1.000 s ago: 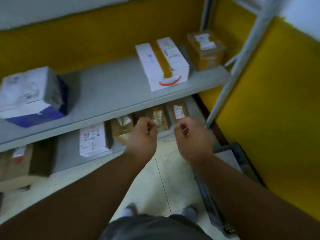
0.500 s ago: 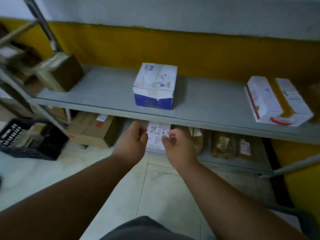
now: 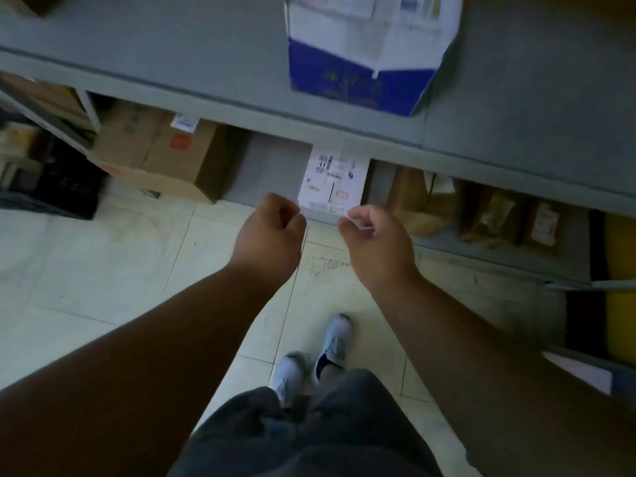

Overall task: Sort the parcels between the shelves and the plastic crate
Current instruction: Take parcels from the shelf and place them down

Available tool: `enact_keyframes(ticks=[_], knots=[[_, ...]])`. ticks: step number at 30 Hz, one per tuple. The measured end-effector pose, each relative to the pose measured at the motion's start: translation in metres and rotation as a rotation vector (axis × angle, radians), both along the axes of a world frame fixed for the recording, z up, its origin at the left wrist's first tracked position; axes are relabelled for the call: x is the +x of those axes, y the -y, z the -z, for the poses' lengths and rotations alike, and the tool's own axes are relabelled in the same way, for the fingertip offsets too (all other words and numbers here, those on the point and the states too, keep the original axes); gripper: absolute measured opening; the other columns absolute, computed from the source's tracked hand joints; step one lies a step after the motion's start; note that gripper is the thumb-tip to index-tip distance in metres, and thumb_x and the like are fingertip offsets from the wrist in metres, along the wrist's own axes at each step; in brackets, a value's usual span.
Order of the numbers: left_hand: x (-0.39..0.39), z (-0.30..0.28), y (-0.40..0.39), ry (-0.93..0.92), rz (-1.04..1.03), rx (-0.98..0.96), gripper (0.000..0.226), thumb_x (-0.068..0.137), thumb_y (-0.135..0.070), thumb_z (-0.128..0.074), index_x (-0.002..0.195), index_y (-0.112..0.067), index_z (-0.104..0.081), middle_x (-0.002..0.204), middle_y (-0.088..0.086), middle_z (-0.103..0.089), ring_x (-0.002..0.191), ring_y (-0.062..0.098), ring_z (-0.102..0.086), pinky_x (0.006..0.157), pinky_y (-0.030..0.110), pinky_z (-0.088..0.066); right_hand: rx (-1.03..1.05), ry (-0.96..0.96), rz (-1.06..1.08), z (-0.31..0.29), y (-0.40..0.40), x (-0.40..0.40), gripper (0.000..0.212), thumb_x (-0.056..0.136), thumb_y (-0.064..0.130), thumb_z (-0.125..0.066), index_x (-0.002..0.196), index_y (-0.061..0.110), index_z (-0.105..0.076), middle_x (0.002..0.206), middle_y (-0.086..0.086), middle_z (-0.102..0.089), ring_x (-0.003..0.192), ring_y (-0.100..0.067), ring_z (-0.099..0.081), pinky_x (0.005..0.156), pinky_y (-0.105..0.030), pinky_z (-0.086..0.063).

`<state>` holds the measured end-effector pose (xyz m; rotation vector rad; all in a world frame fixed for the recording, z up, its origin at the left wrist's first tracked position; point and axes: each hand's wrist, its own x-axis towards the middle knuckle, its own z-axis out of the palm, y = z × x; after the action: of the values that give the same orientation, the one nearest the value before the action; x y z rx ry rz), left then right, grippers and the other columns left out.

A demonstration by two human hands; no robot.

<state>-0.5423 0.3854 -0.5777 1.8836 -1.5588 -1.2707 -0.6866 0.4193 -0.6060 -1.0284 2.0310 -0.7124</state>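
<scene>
A white parcel [image 3: 332,182] covered in printed labels sits at the front edge of the lower shelf [image 3: 272,166], its back half tucked under the upper shelf [image 3: 206,56]. Just in front of it hover both hands, neither touching it. The left hand [image 3: 272,232] is loosely clenched and holds nothing. The right hand [image 3: 375,235] has its fingers curled; something pale shows at the fingertips, but whether it pinches anything cannot be told.

On the upper shelf, near its front edge, stands a blue-and-white box [image 3: 364,53]. On the lower shelf, a brown carton [image 3: 161,153] lies toward the left end and brown packets [image 3: 488,215] stand toward the right. A black crate [image 3: 65,187] sits on the floor at the far left.

Risks, as a judgement: reaching in for the white parcel, the knuckles could knock the upper shelf's edge, since the gap is low. Pulled out by one corner, the parcel could tip off the shelf edge onto the tiles.

The top of the blue-and-white box is cut off by the frame. The crate is blurred and partly hidden by a shelf post, so its contents are unclear. The label text is too small to read.
</scene>
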Motion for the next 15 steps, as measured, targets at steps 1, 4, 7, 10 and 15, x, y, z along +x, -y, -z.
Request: enact_keyframes(ticks=[1,4,7,10,15], knots=[[-0.005,0.024,0.009,0.008,-0.009,0.041,0.010,0.101,-0.026,-0.051,0.109,-0.023,-0.056,0.094,-0.004,-0.064,0.090,0.017,-0.065,0.083,0.038,-0.058,0.024,0.017,0.027,0.025,0.010,0.001,0.025,0.096,0.041,-0.063,0.117,0.027,-0.063,0.122,0.001,-0.063,0.109,-0.015,-0.061,0.069,-0.015,-0.042],[-0.020,0.101,0.040,0.030,-0.001,0.101,0.018,0.100,-0.025,-0.052,0.117,-0.021,-0.057,0.095,-0.007,-0.065,0.091,0.016,-0.065,0.086,0.040,-0.058,0.061,0.049,0.085,0.098,0.040,0.000,0.033,0.095,0.042,-0.064,0.123,0.024,-0.062,0.127,-0.001,-0.062,0.112,-0.018,-0.061,0.077,-0.024,-0.048],[-0.030,0.173,0.066,0.066,-0.009,0.111,0.018,0.098,-0.026,-0.053,0.114,-0.022,-0.058,0.093,-0.007,-0.065,0.088,0.014,-0.065,0.084,0.039,-0.059,0.101,0.149,0.120,0.172,0.065,-0.002,0.032,0.092,0.039,-0.069,0.120,0.024,-0.065,0.124,0.000,-0.066,0.114,-0.020,-0.063,0.094,-0.043,-0.056],[-0.031,0.238,0.076,0.078,-0.009,0.124,0.018,0.095,-0.026,-0.051,0.111,-0.022,-0.061,0.093,-0.006,-0.067,0.088,0.016,-0.066,0.081,0.037,-0.059,0.132,0.198,0.145,0.233,0.080,-0.008,0.033,0.090,0.038,-0.070,0.120,0.024,-0.065,0.122,0.001,-0.067,0.112,-0.019,-0.064,0.096,-0.049,-0.056],[-0.016,0.314,0.099,0.047,-0.003,0.241,0.019,0.097,-0.022,-0.050,0.105,-0.017,-0.067,0.091,0.004,-0.073,0.082,0.021,-0.073,0.079,0.041,-0.062,0.153,0.195,0.154,0.304,0.093,-0.019,0.046,0.091,0.030,-0.073,0.134,0.021,-0.059,0.131,0.003,-0.062,0.118,-0.016,-0.061,0.098,-0.039,-0.054]])
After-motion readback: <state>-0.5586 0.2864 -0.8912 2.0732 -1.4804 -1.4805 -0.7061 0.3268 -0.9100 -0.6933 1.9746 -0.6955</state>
